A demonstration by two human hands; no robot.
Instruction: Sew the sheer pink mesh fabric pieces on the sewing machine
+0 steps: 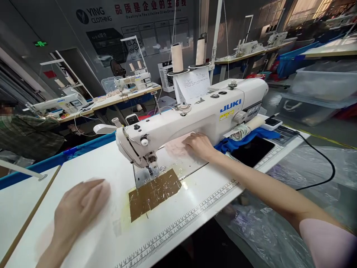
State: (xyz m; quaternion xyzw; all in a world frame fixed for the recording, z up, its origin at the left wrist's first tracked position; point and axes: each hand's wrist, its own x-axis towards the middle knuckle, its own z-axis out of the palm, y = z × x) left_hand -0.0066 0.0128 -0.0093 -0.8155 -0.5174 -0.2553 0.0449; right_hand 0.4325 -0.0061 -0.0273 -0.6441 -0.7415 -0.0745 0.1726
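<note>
My left hand (80, 210) hovers over or rests on the white tabletop, left of the sewing machine (184, 123). Motion smears its fingers, and I cannot make out anything in them. Under the machine's arm reaches my right hand (199, 145), its fingers bent onto a pale pink piece of cloth (176, 147), blurred and partly hidden behind the machine. The presser foot (153, 170) stands over the metal needle plate. In front of it a brown patch (156, 195), covered with clear tape and thread bits, lies on the table.
A printed ruler (178, 227) runs along the table's front edge. To the right are a dark tablet (252, 152), blue cloth (223, 144) and a bundle of pale cord (240, 132). Thread cones (177, 58) stand behind. A person (28, 130) sits at the far left.
</note>
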